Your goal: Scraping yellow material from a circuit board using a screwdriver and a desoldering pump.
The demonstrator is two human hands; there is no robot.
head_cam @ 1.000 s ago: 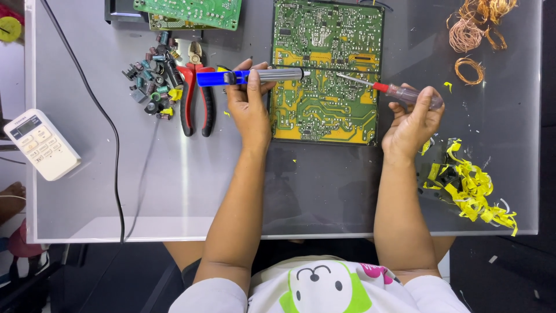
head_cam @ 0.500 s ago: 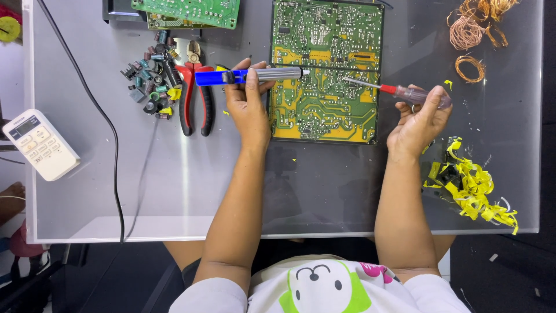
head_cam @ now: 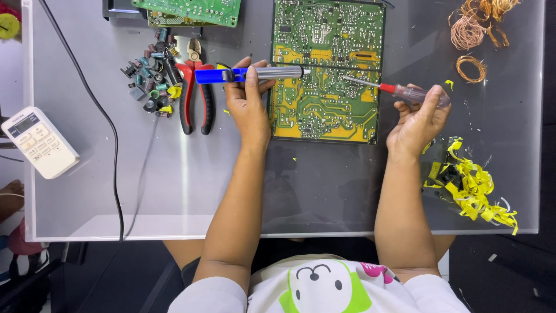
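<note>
Head view, looking straight down on a grey table [head_cam: 324, 191]. A green and yellow circuit board [head_cam: 327, 69] lies flat at the far centre of the table, solder side up.

Left hand [head_cam: 248, 101]: fingers closed around a desoldering pump [head_cam: 249, 74] with a blue rear section and a grey metal barrel. The pump lies level, its tip pointing right and resting over the left edge of the circuit board. The heel of the hand sits on the table just left of the board.

Right hand [head_cam: 418, 119]: fingers closed on the clear handle of a screwdriver [head_cam: 399, 90] with a red collar. The shaft points left and slightly far, with its tip over the right part of the board; whether the tip touches the board surface cannot be determined from this angle.

Surrounding items:
- Red-handled pliers [head_cam: 196, 95] lie just left of the left hand.
- A pile of small electronic components [head_cam: 152, 72] sits left of the pliers.
- A second green circuit board [head_cam: 188, 8] lies at the far left edge.
- A white remote control [head_cam: 39, 142] lies left of the table edge, beside a black cable [head_cam: 107, 133].
- Coils of copper wire [head_cam: 472, 29] lie at the far right.
- Yellow tape scraps [head_cam: 472, 188] lie near right, beside the right forearm.
</note>
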